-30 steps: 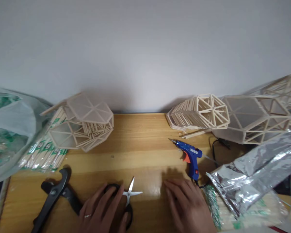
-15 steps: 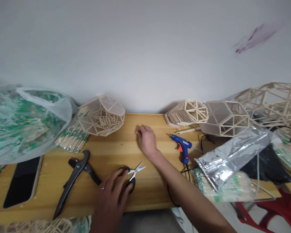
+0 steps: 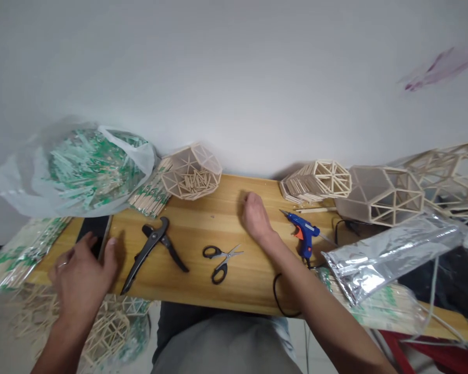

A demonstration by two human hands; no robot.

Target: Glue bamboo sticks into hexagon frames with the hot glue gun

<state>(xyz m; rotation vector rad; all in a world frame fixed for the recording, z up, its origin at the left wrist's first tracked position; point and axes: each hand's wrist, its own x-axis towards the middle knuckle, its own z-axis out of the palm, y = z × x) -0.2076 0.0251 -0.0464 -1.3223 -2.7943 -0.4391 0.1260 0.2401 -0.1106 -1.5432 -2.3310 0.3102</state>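
Note:
At the table's left, my left hand (image 3: 81, 272) reaches over a dark smartphone (image 3: 94, 227), fingers spread and thumb apart; the hand hides part of the phone. My right hand (image 3: 256, 215) rests closed on the table, its fingers curled in so that anything inside is hidden. Black-handled scissors (image 3: 224, 257) lie spread between the two hands. Left of them are large black cutters (image 3: 154, 244), their handles apart. To the right of my right hand lies a blue glue gun (image 3: 304, 231) with an orange trigger.
Along the wall stand a stick-framed bowl (image 3: 193, 174) of short sticks, a stack of stick panels (image 3: 315, 182) and a stick-framed form (image 3: 382, 195). A plastic bag (image 3: 101, 171) bulges at left. A silver pouch (image 3: 390, 254) covers stick packs at right. Stick frames (image 3: 105, 332) sit below the table edge.
My left hand has moved left from beside the scissors to the phone. My right hand stays on the table, curled. The view has shifted left.

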